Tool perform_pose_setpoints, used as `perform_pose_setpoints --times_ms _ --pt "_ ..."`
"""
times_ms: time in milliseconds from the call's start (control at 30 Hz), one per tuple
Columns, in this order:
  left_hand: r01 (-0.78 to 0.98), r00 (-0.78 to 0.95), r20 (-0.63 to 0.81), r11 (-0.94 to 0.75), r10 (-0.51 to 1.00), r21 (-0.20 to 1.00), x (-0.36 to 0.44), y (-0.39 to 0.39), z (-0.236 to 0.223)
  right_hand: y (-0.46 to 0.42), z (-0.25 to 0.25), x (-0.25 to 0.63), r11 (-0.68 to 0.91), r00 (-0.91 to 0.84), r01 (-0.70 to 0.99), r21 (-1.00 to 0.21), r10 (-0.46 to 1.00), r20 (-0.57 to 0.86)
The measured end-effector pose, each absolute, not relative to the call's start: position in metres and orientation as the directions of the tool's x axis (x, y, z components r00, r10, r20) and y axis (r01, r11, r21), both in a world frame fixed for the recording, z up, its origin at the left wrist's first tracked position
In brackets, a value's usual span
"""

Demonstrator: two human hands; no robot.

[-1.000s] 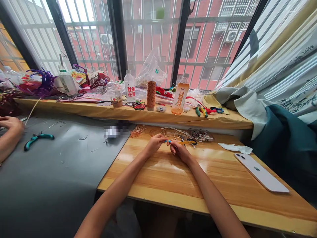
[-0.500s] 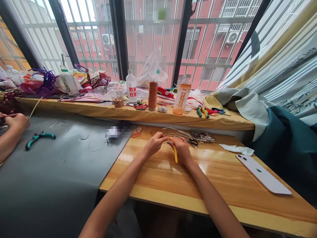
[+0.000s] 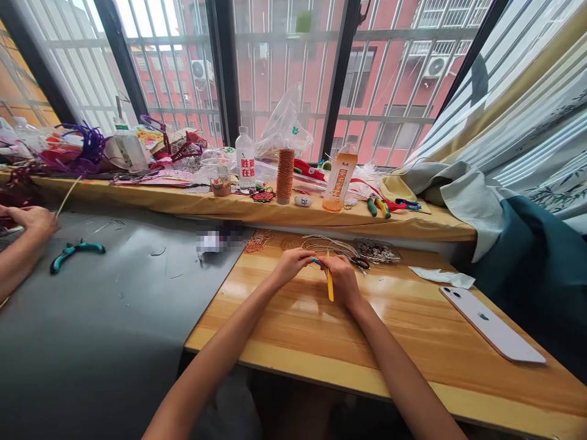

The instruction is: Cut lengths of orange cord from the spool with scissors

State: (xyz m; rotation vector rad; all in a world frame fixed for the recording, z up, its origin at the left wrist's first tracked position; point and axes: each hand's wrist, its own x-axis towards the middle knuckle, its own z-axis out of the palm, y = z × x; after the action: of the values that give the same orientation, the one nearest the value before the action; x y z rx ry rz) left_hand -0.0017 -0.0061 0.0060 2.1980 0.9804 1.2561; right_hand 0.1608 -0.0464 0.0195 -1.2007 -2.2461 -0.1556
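Note:
Over the wooden table, my left hand (image 3: 294,264) and my right hand (image 3: 343,280) meet at the fingertips. Both are closed in a pinch. From my right palm a slim yellow tool (image 3: 330,286), shaped like tweezers, points down toward me. A small blue spot (image 3: 315,260) shows between the fingertips; whether it is a nail or a held piece I cannot tell. What my left fingers hold is hidden. Just behind my hands lie a loop of pale cords (image 3: 337,242) and black-handled scissors (image 3: 360,263).
A clear box of beads (image 3: 378,251) stands behind my right hand. A white phone (image 3: 490,324) and a tissue (image 3: 443,277) lie to the right. Teal pliers (image 3: 77,253) rest on the grey mat, near another person's hand (image 3: 34,223). Bottles (image 3: 340,180) line the ledge.
The whole view has shifted slightly. My fingertips have drawn closer together, and the blue spot shows more plainly between them. The yellow tool stays in my right hand.

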Motion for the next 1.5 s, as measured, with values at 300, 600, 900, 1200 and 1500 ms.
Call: perform_pose_setpoints --times_ms 300,600,900,1200,1500 --pt "0.447 0.329 0.649 -0.718 0.686 0.533 0.001 -0.011 0.002 -0.041 0.014 0.154 0.527 -0.358 0.802 -0.282 0.801 0.480" --pt "0.569 0.588 0.602 -0.805 0.540 0.167 -0.009 -0.016 0.009 -0.035 0.005 0.157 0.478 -0.278 0.708 -0.520 0.865 0.417" --pt "0.630 0.739 0.454 -0.749 0.498 -0.204 -0.015 -0.018 0.016 -0.035 0.005 0.155 0.533 -0.380 0.721 -0.442 0.838 0.391" --pt "0.810 0.500 0.589 -0.583 0.635 -0.059 -0.022 -0.004 0.000 -0.060 0.054 0.216 -0.413 0.458 0.887 -0.206 0.842 0.285" --pt "0.705 0.647 0.571 -0.682 0.506 -0.194 -0.011 -0.010 -0.001 -0.062 0.051 0.216 -0.309 0.393 0.902 -0.302 0.877 0.275"
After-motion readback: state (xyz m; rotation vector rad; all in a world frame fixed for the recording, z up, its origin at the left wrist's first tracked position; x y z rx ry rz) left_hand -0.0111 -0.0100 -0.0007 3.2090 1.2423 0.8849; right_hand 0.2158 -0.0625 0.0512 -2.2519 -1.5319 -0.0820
